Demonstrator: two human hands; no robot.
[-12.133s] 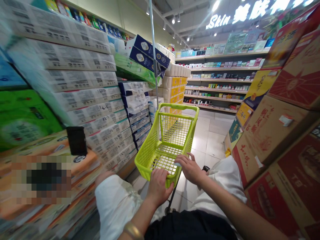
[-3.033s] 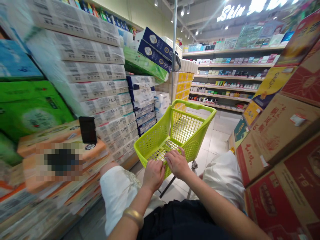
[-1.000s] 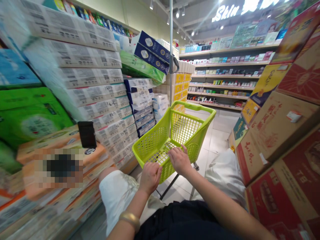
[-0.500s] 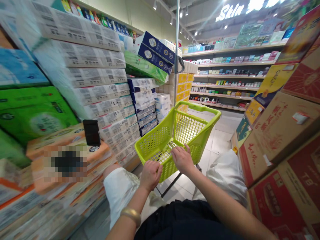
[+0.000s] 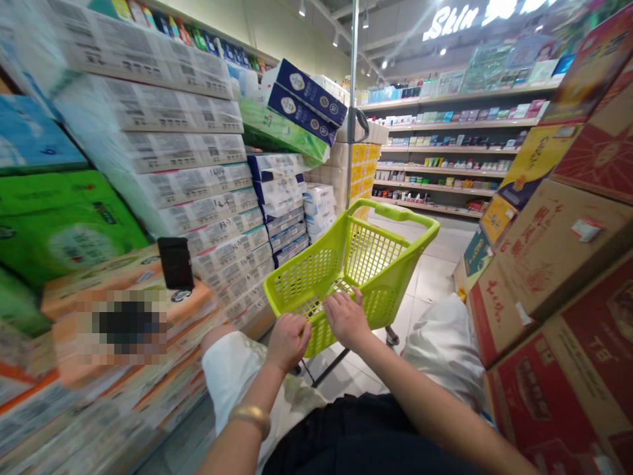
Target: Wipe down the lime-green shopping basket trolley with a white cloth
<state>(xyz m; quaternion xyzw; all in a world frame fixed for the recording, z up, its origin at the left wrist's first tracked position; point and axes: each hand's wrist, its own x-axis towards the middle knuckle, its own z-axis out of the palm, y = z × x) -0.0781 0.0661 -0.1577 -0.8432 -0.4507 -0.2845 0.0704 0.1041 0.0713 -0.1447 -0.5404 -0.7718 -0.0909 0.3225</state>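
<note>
Stacked tissue packs [image 5: 188,171] are lining the left and cartons [image 5: 544,264] the right. Between them the green cart [image 5: 376,257] is standing in the aisle, carrying no goods. The left hand [image 5: 287,340] and right hand [image 5: 346,320] are gripping its near rim, fingers curled over it.

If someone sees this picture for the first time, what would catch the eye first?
The lime-green cart basket in the middle of the aisle stands out most, with the left hand and right hand on its near rim. Tall stacks of wrapped paper packs fill the left side, and red and brown cartons lean in on the right.
</note>
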